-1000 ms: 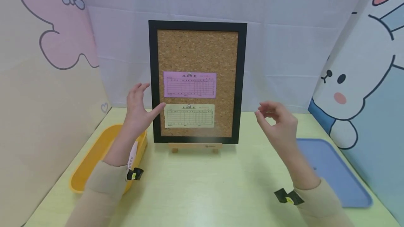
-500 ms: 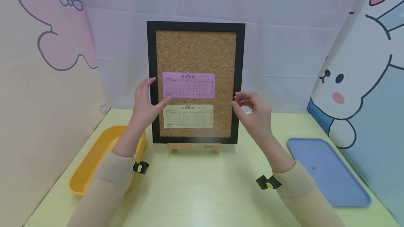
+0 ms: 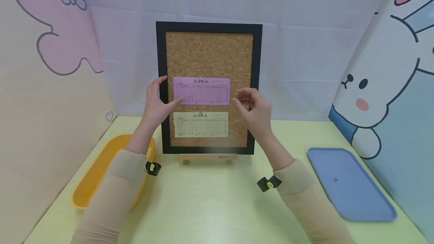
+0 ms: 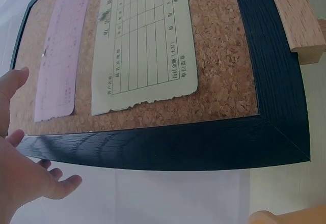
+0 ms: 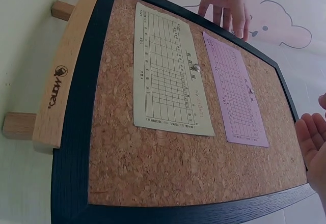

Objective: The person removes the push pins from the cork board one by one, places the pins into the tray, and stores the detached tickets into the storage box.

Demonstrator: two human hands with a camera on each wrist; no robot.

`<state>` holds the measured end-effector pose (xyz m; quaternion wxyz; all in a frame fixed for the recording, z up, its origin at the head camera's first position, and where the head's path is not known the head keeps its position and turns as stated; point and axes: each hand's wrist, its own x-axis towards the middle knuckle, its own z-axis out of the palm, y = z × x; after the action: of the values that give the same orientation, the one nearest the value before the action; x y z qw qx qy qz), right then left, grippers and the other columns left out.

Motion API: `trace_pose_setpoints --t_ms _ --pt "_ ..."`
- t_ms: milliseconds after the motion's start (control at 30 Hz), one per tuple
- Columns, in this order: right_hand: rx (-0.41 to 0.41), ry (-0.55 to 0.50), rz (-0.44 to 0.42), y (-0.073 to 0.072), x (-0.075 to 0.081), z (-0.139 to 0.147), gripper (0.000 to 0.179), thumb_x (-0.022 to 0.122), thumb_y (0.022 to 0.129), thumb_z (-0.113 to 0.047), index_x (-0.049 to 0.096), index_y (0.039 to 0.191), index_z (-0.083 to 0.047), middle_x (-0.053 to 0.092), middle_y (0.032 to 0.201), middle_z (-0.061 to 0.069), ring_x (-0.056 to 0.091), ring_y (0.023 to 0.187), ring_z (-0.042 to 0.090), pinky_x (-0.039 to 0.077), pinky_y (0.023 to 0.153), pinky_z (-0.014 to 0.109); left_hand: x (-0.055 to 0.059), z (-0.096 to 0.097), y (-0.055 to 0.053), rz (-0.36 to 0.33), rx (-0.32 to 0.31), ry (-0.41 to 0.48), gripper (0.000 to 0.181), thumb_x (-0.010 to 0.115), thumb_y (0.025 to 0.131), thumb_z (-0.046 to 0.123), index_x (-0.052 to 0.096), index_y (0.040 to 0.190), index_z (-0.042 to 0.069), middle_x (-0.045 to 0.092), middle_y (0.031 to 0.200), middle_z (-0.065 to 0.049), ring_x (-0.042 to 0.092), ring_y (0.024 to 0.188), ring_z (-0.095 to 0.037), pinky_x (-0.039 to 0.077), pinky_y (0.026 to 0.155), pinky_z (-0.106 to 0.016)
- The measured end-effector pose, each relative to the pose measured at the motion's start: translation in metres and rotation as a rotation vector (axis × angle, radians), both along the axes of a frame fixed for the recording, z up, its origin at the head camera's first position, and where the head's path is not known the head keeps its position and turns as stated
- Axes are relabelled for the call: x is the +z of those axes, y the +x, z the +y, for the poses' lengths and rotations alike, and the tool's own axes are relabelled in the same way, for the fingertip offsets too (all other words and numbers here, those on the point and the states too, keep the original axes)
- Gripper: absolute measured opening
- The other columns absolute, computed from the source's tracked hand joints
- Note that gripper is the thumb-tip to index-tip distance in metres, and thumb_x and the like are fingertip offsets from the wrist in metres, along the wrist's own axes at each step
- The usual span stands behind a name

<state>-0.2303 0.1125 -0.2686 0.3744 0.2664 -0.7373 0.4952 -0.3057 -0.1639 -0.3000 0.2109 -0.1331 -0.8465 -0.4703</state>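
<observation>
Right hand [image 3: 255, 114] has moved leftward to the right side of the board [image 3: 210, 54]; left hand [image 3: 156, 107] is at its left edge, fingers spread. Right fingers are loosely bent, nothing visible between; contact undetermined. Purple slip [image 3: 210, 92] is pinned above green slip [image 3: 200, 125].

Tabletop booth [image 3: 210, 202] with cartoon-printed side walls [image 3: 383, 74].

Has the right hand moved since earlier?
Yes: the right hand moved left and up, from beside the black frame to in front of its right edge.
</observation>
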Motion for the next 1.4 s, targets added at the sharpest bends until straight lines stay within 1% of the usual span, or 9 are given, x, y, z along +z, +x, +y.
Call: trace_pose_setpoints --t_ms 233,333,433,600,767,967,1167,1300,1400 --pt "0.026 -0.021 -0.002 -0.041 -0.017 -0.010 0.022 0.069 0.084 -0.001 0.061 0.103 0.007 0.065 0.094 0.019 0.064 0.085 0.026 0.054 0.075 0.041 -0.003 -0.003 -0.011 0.010 0.030 -0.001 0.081 0.075 0.081 0.030 0.028 0.145 0.017 0.021 0.152 -0.009 0.017 0.141 -0.026 0.017 0.113 -0.051" --pt "0.007 -0.006 -0.008 -0.052 -0.021 -0.016 0.021 0.069 0.085 -0.006 0.062 0.103 0.003 0.065 0.094 0.015 0.063 0.085 0.022 0.054 0.075 0.037 -0.003 -0.002 -0.016 0.021 0.046 0.002 0.079 0.075 0.080 0.029 0.030 0.144 0.016 0.023 0.151 -0.009 0.019 0.140 -0.024 0.018 0.113 -0.048" --pt "-0.026 0.043 -0.023 -0.061 -0.024 -0.022 0.021 0.068 0.086 -0.010 0.062 0.103 0.000 0.065 0.093 0.011 0.064 0.084 0.018 0.054 0.075 0.031 -0.004 0.000 -0.020 0.036 0.048 0.015 0.078 0.076 0.080 0.027 0.031 0.143 0.015 0.025 0.149 -0.009 0.020 0.139 -0.023 0.018 0.113 -0.046" --pt "-0.070 0.110 -0.047 -0.076 -0.023 -0.033 0.020 0.068 0.086 -0.012 0.062 0.102 0.000 0.066 0.091 0.009 0.064 0.081 0.015 0.054 0.072 0.025 -0.004 0.004 -0.023 0.041 0.052 0.019 0.074 0.076 0.080 0.025 0.034 0.140 0.013 0.025 0.148 -0.011 0.021 0.138 -0.024 0.019 0.113 -0.045" --pt "-0.078 0.160 -0.065 -0.087 -0.017 -0.045 0.022 0.068 0.086 -0.011 0.062 0.105 0.000 0.066 0.092 0.010 0.064 0.083 0.017 0.053 0.072 0.023 -0.002 0.005 -0.026 0.037 0.060 0.012 0.071 0.075 0.081 0.023 0.034 0.138 0.012 0.024 0.148 -0.011 0.020 0.138 -0.024 0.019 0.113 -0.044" --pt "-0.105 0.204 -0.080 -0.098 -0.012 -0.053 0.020 0.067 0.087 -0.011 0.062 0.104 -0.001 0.066 0.091 0.008 0.064 0.080 0.015 0.052 0.070 0.022 -0.001 0.006 -0.024 0.032 0.068 0.016 0.070 0.075 0.080 0.021 0.035 0.136 0.012 0.023 0.148 -0.011 0.018 0.139 -0.023 0.019 0.113 -0.044" --pt "-0.137 0.221 -0.085 -0.105 -0.010 -0.055 0.017 0.067 0.087 -0.012 0.063 0.101 -0.003 0.066 0.087 0.006 0.061 0.075 0.012 0.050 0.068 0.021 0.002 0.007 -0.026 0.031 0.068 0.034 0.066 0.075 0.080 0.021 0.037 0.133 0.012 0.023 0.148 -0.010 0.018 0.138 -0.023 0.019 0.113 -0.044" --pt "-0.168 0.264 -0.102 -0.106 -0.007 -0.058 0.018 0.067 0.087 -0.013 0.063 0.103 -0.005 0.064 0.086 0.005 0.057 0.073 0.011 0.047 0.066 0.021 0.003 0.007 -0.027 0.029 0.070 0.038 0.064 0.075 0.080 0.021 0.038 0.131 0.012 0.023 0.147 -0.010 0.018 0.137 -0.023 0.019 0.113 -0.043" --pt "-0.213 0.314 -0.111 -0.107 -0.005 -0.061 0.017 0.067 0.088 -0.016 0.064 0.102 -0.007 0.063 0.084 0.003 0.055 0.072 0.011 0.045 0.065 0.022 0.003 0.007 -0.029 0.040 0.073 0.031 0.062 0.075 0.080 0.021 0.040 0.130 0.012 0.025 0.145 -0.010 0.019 0.136 -0.023 0.020 0.112 -0.043"
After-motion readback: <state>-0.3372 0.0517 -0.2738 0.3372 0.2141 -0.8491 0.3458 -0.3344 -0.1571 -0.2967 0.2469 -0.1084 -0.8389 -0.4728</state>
